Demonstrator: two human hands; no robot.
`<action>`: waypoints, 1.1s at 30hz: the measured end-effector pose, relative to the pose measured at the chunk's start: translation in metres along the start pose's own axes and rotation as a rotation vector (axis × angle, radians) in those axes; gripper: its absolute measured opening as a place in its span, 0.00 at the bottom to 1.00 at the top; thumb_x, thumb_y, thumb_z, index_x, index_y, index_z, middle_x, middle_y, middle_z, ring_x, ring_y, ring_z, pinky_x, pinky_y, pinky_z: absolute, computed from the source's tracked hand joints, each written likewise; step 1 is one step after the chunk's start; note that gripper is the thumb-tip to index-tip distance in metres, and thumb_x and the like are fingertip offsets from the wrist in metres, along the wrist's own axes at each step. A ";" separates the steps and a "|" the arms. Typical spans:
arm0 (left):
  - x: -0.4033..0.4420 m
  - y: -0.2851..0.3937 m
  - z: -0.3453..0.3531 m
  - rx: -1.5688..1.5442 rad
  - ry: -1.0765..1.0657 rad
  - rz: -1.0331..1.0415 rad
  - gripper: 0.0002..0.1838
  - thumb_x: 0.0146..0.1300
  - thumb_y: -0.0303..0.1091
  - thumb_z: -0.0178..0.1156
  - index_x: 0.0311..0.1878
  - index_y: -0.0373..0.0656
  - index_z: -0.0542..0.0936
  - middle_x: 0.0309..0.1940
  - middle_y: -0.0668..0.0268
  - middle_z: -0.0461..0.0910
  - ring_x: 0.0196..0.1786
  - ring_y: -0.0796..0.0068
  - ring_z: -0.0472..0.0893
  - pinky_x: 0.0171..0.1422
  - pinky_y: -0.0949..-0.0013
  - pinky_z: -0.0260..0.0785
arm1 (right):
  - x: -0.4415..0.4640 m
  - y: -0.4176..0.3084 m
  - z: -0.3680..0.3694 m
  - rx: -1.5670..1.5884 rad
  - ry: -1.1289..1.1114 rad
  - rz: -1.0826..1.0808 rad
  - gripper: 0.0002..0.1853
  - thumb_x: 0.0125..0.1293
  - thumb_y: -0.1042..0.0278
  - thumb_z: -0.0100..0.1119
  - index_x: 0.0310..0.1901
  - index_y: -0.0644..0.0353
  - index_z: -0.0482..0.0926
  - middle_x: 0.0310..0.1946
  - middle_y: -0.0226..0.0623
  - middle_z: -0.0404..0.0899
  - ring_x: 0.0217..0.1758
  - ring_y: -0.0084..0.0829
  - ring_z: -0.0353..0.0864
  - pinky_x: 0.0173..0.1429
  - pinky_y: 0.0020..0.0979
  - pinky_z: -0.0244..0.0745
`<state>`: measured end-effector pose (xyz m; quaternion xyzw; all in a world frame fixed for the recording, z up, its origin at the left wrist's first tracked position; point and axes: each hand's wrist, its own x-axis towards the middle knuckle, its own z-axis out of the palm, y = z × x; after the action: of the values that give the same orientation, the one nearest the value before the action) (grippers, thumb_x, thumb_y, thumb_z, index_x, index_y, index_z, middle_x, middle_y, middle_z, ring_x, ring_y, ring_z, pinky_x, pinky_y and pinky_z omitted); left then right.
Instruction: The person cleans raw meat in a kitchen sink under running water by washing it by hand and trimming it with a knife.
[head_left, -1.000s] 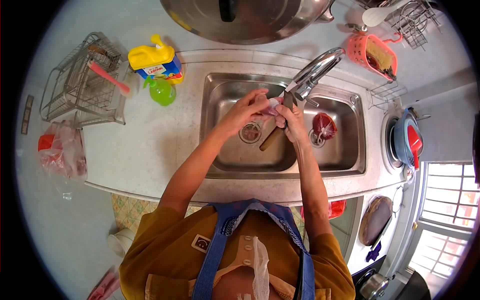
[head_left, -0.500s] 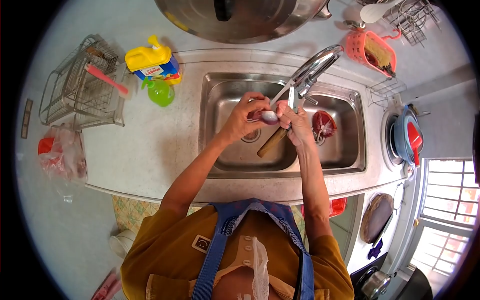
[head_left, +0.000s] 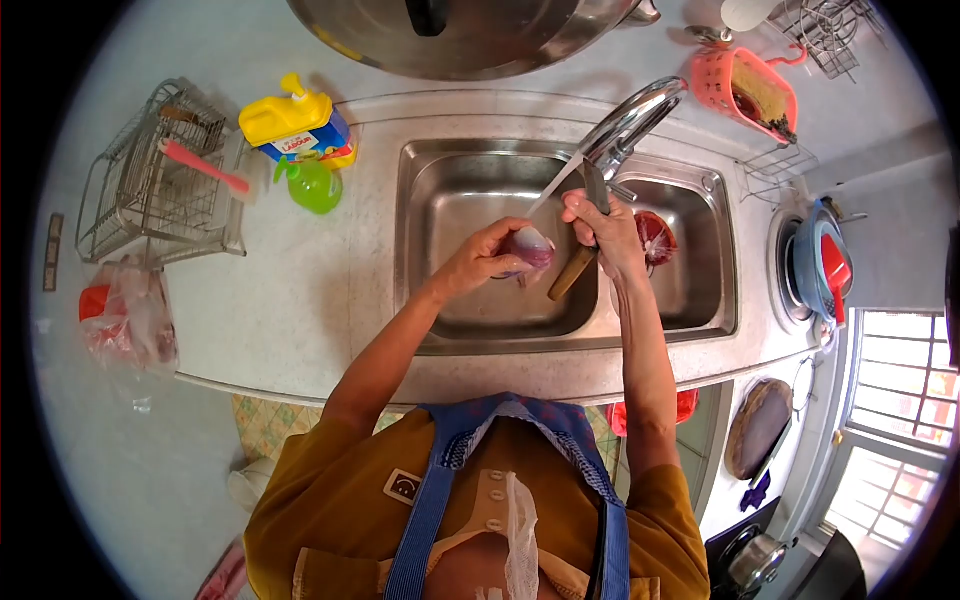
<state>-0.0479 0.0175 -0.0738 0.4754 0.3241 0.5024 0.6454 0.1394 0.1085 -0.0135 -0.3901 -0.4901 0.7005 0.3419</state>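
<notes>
Over the left basin of the steel sink (head_left: 470,333), my left hand (head_left: 475,264) holds a purple-and-white red onion (head_left: 529,248) in curled fingers. My right hand (head_left: 610,232) is closed around a knife (head_left: 572,276) with a wooden handle. Its handle points down toward me and its blade points up toward the tap. A stream of water runs from the chrome tap (head_left: 634,112) into the left basin, ending near the onion. Partly behind my right hand, a red bundle in clear plastic (head_left: 656,240) lies in the right basin.
Left on the counter stand a yellow-and-blue jug (head_left: 298,125), a green pump bottle (head_left: 314,188) and a wire rack (head_left: 165,180) with a pink-handled brush (head_left: 205,165). A large metal lid (head_left: 470,40) is behind the sink. A pink basket (head_left: 742,88) hangs at the back right.
My hands have moved apart: the knife has shifted right, away from the onion. The onion is turned in my left hand and sits slightly lower. The view has shifted a little.
</notes>
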 end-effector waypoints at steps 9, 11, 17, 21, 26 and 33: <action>-0.004 0.013 -0.004 -0.291 0.012 0.030 0.23 0.52 0.18 0.54 0.54 0.42 0.69 0.47 0.58 0.76 0.48 0.69 0.77 0.54 0.68 0.70 | -0.004 0.060 -0.029 0.819 -0.261 0.359 0.17 0.56 0.77 0.42 0.48 0.73 0.68 0.37 0.41 0.73 0.37 0.29 0.71 0.43 0.27 0.70; -0.002 0.012 -0.007 -0.391 0.046 0.001 0.23 0.50 0.19 0.53 0.53 0.43 0.69 0.47 0.56 0.76 0.48 0.67 0.77 0.54 0.67 0.70 | -0.011 0.084 -0.027 0.884 0.057 0.299 0.20 0.54 0.79 0.45 0.50 0.73 0.68 0.43 0.46 0.74 0.47 0.36 0.74 0.56 0.36 0.71; 0.005 0.010 -0.037 -0.374 0.212 -0.129 0.26 0.44 0.22 0.43 0.51 0.40 0.71 0.48 0.54 0.74 0.53 0.61 0.74 0.57 0.61 0.69 | -0.002 0.071 -0.005 0.675 -0.194 0.200 0.23 0.62 0.81 0.42 0.61 0.64 0.61 0.51 0.46 0.71 0.48 0.32 0.75 0.53 0.34 0.73; 0.013 0.009 -0.049 -0.355 0.181 -0.095 0.25 0.43 0.24 0.46 0.50 0.39 0.71 0.46 0.56 0.75 0.47 0.62 0.76 0.53 0.60 0.71 | 0.041 0.052 0.003 0.036 -0.223 -0.088 0.20 0.69 0.65 0.45 0.60 0.64 0.63 0.36 0.31 0.71 0.27 0.20 0.64 0.32 0.22 0.63; 0.019 0.022 -0.059 -0.179 0.131 -0.104 0.25 0.43 0.24 0.48 0.50 0.39 0.71 0.41 0.58 0.76 0.43 0.63 0.77 0.49 0.59 0.73 | 0.023 0.047 -0.001 0.253 -0.342 0.209 0.26 0.69 0.53 0.45 0.59 0.65 0.67 0.25 0.24 0.66 0.26 0.18 0.63 0.31 0.21 0.61; 0.043 0.029 -0.053 -0.042 -0.016 -0.177 0.27 0.40 0.28 0.51 0.51 0.38 0.73 0.47 0.61 0.75 0.52 0.68 0.74 0.60 0.66 0.65 | -0.001 0.071 0.010 0.733 -0.531 0.187 0.26 0.67 0.60 0.51 0.63 0.60 0.61 0.28 0.26 0.64 0.30 0.21 0.63 0.35 0.24 0.62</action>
<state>-0.0924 0.0750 -0.0622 0.4351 0.3489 0.4465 0.6997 0.1246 0.0830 -0.0792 -0.0931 -0.2435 0.9311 0.2550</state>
